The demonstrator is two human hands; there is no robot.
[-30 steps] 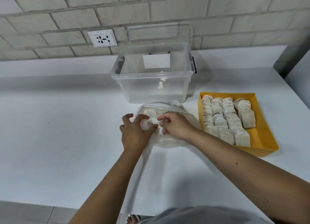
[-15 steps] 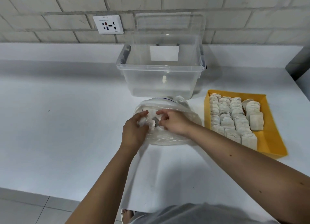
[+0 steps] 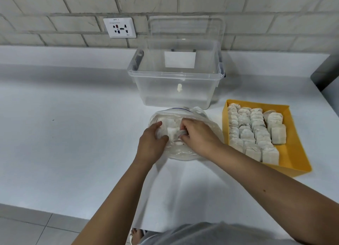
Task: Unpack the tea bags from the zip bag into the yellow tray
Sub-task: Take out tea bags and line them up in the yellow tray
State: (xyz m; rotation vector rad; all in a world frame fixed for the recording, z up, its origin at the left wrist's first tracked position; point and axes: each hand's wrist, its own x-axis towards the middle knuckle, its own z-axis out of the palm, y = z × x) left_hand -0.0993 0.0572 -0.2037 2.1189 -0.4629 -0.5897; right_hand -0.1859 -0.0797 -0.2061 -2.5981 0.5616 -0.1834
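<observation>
On the white table (image 3: 73,134) the left hand (image 3: 152,144) grips the crumpled edge of the clear plastic zip bag (image 3: 208,124), fingers curled round the film. The right hand (image 3: 198,138) curls into the bag's mouth and seems to pinch one of the pale paper tea bags (image 3: 171,131) left inside. The left should hold the mouth wide so the right can lift its catch clear without snagging film. Just right lies the yellow rectangular tray (image 3: 293,153), its packed rows (image 3: 253,133) leaving bare floor along the right side. Behind stands a clear plastic storage box (image 3: 176,87).
</observation>
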